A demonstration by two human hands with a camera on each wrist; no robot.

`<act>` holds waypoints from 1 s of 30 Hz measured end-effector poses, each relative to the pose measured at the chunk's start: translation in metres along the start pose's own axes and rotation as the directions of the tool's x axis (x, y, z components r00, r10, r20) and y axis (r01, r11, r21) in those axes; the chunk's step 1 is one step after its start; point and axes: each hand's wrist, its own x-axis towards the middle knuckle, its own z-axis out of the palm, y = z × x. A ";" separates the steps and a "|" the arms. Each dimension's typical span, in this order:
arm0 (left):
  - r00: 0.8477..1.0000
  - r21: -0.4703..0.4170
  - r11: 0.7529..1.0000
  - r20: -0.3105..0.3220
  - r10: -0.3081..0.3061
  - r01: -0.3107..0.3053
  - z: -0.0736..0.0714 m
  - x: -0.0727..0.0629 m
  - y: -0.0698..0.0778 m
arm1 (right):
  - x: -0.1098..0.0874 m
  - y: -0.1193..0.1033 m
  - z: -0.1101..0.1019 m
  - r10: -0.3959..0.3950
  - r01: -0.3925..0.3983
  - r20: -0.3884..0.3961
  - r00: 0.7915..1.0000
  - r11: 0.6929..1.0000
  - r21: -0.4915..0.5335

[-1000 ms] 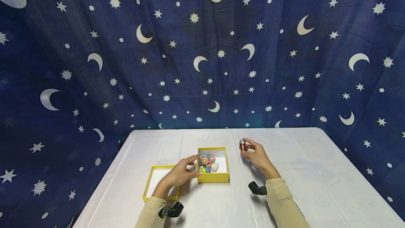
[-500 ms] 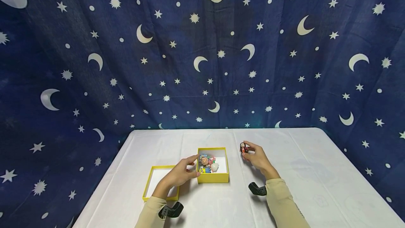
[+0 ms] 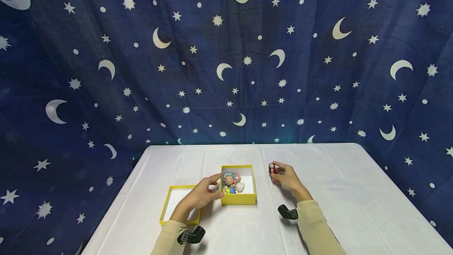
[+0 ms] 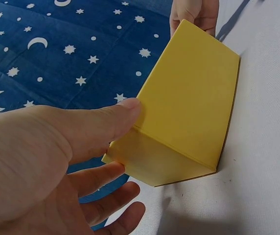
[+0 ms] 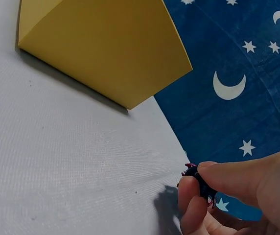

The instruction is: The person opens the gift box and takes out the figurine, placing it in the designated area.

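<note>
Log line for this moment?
left hand: touching yellow box | right hand: pinching dark-haired figurine, right of box | yellow box: open, small toys inside | lid: off, left of box

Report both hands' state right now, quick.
Left hand: open, thumb and forefinger touching the left side of the yellow box.
Right hand: closed, pinching a small dark-haired figurine.

Figurines (image 3: 230, 180) in box (image 3: 238, 199), lid (image 3: 174, 202) at left.
</note>
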 end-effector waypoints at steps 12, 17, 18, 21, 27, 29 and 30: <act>1.000 -0.015 1.000 0.000 0.009 -0.009 0.000 0.000 -0.001 | 0.003 0.008 0.002 -0.009 0.009 -0.017 1.000 1.000 -0.008; 1.000 -0.013 1.000 0.000 0.012 -0.012 0.000 0.000 -0.002 | 0.003 0.010 0.004 -0.014 0.014 -0.029 0.999 1.000 -0.001; 1.000 -0.012 1.000 0.000 0.011 -0.011 0.000 0.000 -0.002 | 0.003 0.010 0.004 -0.012 0.012 -0.033 0.999 1.000 -0.001; 1.000 -0.007 1.000 -0.002 0.005 -0.005 0.000 0.000 -0.002 | 0.003 0.009 0.005 -0.010 0.010 -0.048 0.999 1.000 -0.012; 1.000 0.009 1.000 -0.004 -0.005 0.006 0.000 0.000 -0.002 | 0.002 0.005 0.004 0.008 -0.013 -0.080 0.997 0.997 -0.070; 1.000 0.010 1.000 -0.004 -0.006 0.006 0.000 0.000 -0.002 | 0.002 0.004 0.003 0.003 -0.011 -0.083 0.997 0.996 -0.091; 1.000 0.010 1.000 -0.004 -0.006 0.006 0.000 0.000 -0.002 | 0.002 0.004 0.002 0.002 -0.010 -0.084 0.996 0.995 -0.097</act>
